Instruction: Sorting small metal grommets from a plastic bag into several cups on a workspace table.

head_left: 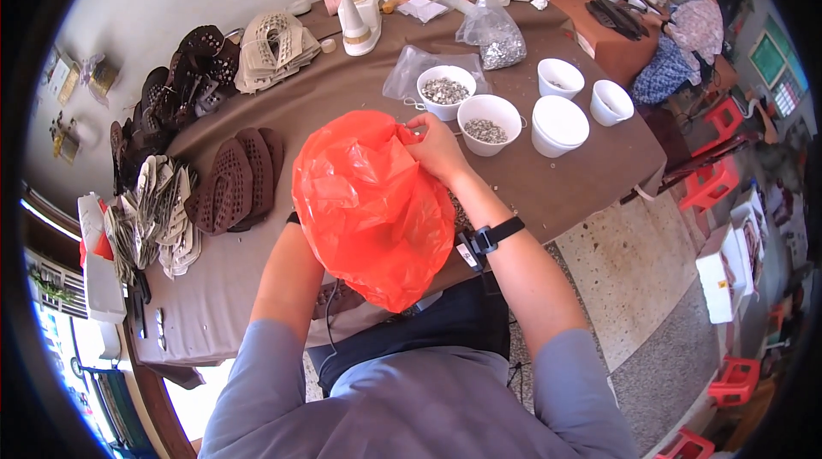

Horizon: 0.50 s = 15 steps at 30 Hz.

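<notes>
Bag (368,211), red, crumpled: raised over the near edge of the brown-covered desk (227,288); long axis ran far left to near right, tapered end toward the wearer. Left hand: hidden behind the bag, grip could not be told. Right hand (437,151): fingers pinched on its far right edge, seemingly to steady it. Two white cups (488,149), small bits (485,131) inside: stood beyond, apparently for easy reach.

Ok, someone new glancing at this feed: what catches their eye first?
The crumpled red plastic bag, mid-picture, would likely grab attention first, with the right grip pinching its edge. Next, probably, come the white tubs beyond it to the right, two holding visible heaps of small silvery pieces. Brown perforated pieces lie to the bag's left on the brown-covered table.
</notes>
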Motion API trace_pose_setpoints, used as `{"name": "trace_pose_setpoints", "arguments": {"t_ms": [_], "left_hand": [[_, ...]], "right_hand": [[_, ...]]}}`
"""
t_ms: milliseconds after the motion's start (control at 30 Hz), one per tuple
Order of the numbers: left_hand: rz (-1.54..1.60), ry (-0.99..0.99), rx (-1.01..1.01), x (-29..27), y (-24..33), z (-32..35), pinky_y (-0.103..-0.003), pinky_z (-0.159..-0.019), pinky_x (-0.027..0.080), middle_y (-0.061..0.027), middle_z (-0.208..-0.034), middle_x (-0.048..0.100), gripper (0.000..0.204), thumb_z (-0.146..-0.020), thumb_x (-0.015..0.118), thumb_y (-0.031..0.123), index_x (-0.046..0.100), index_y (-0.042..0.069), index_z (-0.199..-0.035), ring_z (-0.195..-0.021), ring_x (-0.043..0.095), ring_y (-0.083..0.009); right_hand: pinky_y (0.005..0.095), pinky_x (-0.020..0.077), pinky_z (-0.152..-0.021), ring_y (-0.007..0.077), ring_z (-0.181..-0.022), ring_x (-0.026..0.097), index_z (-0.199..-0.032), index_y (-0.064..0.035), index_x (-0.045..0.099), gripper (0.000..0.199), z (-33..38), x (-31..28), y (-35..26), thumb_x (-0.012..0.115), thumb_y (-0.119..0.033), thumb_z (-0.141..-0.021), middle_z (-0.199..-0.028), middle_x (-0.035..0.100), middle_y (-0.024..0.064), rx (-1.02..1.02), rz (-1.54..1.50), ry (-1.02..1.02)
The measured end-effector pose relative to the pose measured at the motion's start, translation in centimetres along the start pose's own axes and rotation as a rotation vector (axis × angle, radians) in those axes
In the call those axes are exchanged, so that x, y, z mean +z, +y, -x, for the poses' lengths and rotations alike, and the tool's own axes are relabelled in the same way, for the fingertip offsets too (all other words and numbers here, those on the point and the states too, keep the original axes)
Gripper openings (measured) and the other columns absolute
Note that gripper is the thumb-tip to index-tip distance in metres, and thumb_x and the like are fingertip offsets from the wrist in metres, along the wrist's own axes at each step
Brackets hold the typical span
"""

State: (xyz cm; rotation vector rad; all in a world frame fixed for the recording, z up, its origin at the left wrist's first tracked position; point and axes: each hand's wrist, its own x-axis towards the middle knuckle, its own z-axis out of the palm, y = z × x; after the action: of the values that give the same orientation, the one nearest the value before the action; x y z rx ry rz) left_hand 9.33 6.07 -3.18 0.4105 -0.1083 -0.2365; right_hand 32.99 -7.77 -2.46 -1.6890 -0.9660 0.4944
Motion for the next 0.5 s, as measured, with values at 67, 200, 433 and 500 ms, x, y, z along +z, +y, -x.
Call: {"name": "trace_pose_setpoints", "arguments": {"t_ms": [67,200,433,500], "left_hand": [[0.005,0.004,0.007,0.0,-0.2,-0.1,-0.047,-0.104,0.054,-0.0121,-0.139,0.066,0.043,-0.105,0.061,0.03,0.059,0.005,-0.141,-0.118,0.067,-0.0293],[0.01,-0.019,-0.001,-0.1,0.6,-1.5,-0.047,-0.104,0.055,-0.0121,-0.139,0.066,0.043,-0.105,0.061,0.029,0.059,0.005,-0.141,-0.118,0.067,-0.0292],[0.002,-0.054,-0.015,-0.7,0.4,-0.9,-0.047,-0.103,0.055,-0.012,-0.138,0.066,0.043,-0.105,0.061,0.029,0.059,0.005,-0.14,-0.117,0.068,-0.029],[-0.005,-0.061,-0.016,-0.9,0.4,-1.2,-0.046,-0.103,0.055,-0.012,-0.138,0.067,0.043,-0.105,0.061,0.029,0.059,0.005,-0.14,-0.117,0.068,-0.0289]], "right_hand": [[0.0347,0.054,-0.08,0.0214,-0.09,0.068,-0.113,-0.0018,0.064,0.055,0.2,-0.1,-0.4,0.091,-0.033,-0.077,-0.097,0.071,0.0128,-0.042,0.044,0.06],[0.0341,0.0535,-0.078,0.0194,-0.087,0.067,-0.104,-0.002,0.062,0.052,-0.3,0.4,0.0,0.091,-0.034,-0.076,-0.094,0.071,0.0107,-0.108,0.087,0.132],[0.0426,0.0536,-0.082,0.0342,-0.095,0.068,-0.102,-0.0049,0.063,0.035,-0.1,1.2,-0.2,0.085,-0.02,-0.079,-0.101,0.069,0.0151,-0.097,0.038,0.21],[0.0435,0.0536,-0.083,0.0342,-0.097,0.067,-0.102,-0.0054,0.063,0.034,0.2,1.1,-0.3,0.084,-0.019,-0.079,-0.105,0.068,0.0149,-0.099,0.076,0.234]]}}
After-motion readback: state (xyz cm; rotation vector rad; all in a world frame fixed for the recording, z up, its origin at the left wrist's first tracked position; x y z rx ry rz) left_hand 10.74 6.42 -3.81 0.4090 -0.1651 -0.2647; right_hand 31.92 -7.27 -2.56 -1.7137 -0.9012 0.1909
